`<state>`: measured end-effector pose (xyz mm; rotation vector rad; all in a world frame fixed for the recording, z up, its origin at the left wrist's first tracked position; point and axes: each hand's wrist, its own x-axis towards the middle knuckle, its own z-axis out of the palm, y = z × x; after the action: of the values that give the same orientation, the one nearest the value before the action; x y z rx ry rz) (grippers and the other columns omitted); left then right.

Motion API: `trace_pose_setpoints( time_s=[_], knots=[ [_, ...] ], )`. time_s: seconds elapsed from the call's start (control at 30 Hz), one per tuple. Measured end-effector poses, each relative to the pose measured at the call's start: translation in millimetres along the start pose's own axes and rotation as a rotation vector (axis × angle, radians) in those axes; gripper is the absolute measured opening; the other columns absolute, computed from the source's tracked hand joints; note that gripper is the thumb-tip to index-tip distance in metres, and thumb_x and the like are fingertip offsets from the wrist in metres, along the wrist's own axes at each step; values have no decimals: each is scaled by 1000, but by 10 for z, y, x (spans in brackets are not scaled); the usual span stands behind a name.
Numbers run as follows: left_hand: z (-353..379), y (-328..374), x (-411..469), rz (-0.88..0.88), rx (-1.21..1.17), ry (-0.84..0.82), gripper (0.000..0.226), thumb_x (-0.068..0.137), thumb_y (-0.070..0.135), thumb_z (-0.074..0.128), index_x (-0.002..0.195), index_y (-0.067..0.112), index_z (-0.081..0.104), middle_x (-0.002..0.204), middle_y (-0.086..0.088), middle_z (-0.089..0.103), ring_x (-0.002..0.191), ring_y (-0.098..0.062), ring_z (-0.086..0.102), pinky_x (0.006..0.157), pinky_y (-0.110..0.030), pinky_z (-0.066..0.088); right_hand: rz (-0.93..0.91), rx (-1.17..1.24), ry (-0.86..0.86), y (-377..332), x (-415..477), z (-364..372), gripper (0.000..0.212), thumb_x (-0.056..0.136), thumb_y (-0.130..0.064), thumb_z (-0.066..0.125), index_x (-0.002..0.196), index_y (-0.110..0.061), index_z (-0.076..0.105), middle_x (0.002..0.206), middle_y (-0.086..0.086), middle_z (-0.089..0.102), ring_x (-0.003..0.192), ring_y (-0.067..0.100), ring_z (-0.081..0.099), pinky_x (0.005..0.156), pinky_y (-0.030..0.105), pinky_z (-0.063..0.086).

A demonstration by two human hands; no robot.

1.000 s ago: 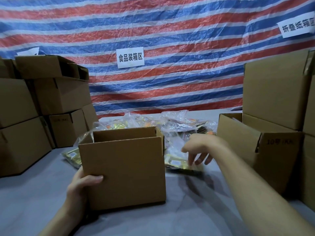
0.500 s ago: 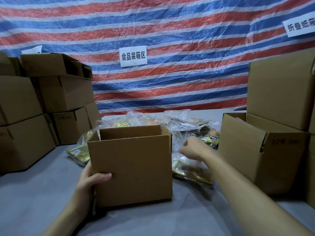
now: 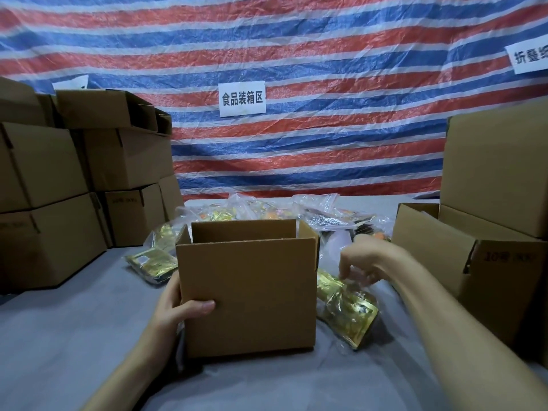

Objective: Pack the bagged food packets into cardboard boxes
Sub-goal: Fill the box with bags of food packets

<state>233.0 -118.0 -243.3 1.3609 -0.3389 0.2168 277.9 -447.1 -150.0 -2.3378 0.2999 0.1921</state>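
A worker packs food at a grey cloth-covered counter [image 3: 74,321]. A plain brown cardboard box [image 3: 249,295] stands square before them, mouth up, its flaps upright and its broad matte face turned to the worker. The left hand [image 3: 175,307] has its grip on the box's near left corner, thumb flat across the front and fingers wrapped round the side. Just right of the box the right hand [image 3: 364,259], fingers curled downward and slightly blurred, pinches the crinkled clear plastic of a bagged packet [image 3: 347,310]. It is a flat rectangular gold-foil pouch whose long axis runs from the box's right wall out toward the worker's right, its near end resting on the counter. Behind the box lies a loose pile of bagged packets [image 3: 267,212], glossy and rumpled. Closed stacked cartons [image 3: 44,179] rise at the left, more cartons [image 3: 489,262] at the right, one open-topped. A red, white and blue striped tarpaulin [image 3: 296,54] hangs behind, bearing a white paper sign [image 3: 241,98].
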Motion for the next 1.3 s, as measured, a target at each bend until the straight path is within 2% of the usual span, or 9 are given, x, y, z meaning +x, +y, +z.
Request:
trace_pose_setpoints(
  time_s=[0.2,0.33,0.4,0.5,0.67,0.87,0.97,1.13,1.3],
  knots=[
    [10,-1,-9,21,90,-56,78,48,11,79,124,12,61,110,-9,75,97,-24,73,70,-28,60,-108,33,122,-178,-138,-55,26,79,-20,84,85,-4,65,88,9,66,81,25,67,54,37,60],
    [11,8,-33,12,144,-64,84,41,26,84,121,18,61,106,-2,76,94,-16,73,70,-24,58,-88,1,88,-283,-269,-125,27,94,-23,67,104,0,58,105,20,67,74,40,74,59,51,63],
    [19,24,-56,15,186,-63,87,41,35,84,124,22,60,112,2,74,100,-15,71,78,-31,58,-110,63,151,-322,-343,-155,18,98,-18,60,102,-1,55,92,22,72,64,36,75,50,42,61],
    [35,55,-85,19,248,-84,87,43,38,85,126,26,60,118,5,72,108,-14,69,95,-44,52,-199,75,367,-382,-462,-231,20,103,-16,48,89,-5,57,60,10,70,48,21,69,37,24,48],
    [64,105,-116,22,332,-122,98,42,40,87,133,25,55,124,8,69,115,-11,65,99,-39,49,-446,186,788,-515,-688,-370,17,108,-26,42,97,-15,50,79,1,52,66,13,54,52,30,42],
    [115,137,-159,9,373,-174,99,42,41,88,134,28,53,126,9,68,117,-8,64,98,-30,50,-869,526,1349,-715,-997,-439,18,108,-26,40,95,-21,51,75,-6,50,58,-13,52,51,5,37],
    [143,145,-179,-6,377,-217,97,43,42,89,132,31,53,123,15,68,115,-4,64,90,-20,51,-887,656,1319,-761,-1018,-465,34,106,-26,41,122,-1,59,98,0,62,81,-6,59,72,9,47],
    [180,157,-198,-3,391,-247,100,44,40,90,135,30,51,123,14,68,114,-5,65,87,-18,53,-1001,680,997,-833,-1060,-223,14,108,-18,45,114,-10,54,77,-10,52,57,-8,56,49,8,43],
    [165,150,-196,-2,409,-256,101,44,41,91,136,32,49,123,17,67,114,-4,64,86,-17,52,-1119,516,753,-902,-1046,40,17,106,-19,48,116,-8,56,81,-8,63,66,-4,67,54,12,52]
  ],
)
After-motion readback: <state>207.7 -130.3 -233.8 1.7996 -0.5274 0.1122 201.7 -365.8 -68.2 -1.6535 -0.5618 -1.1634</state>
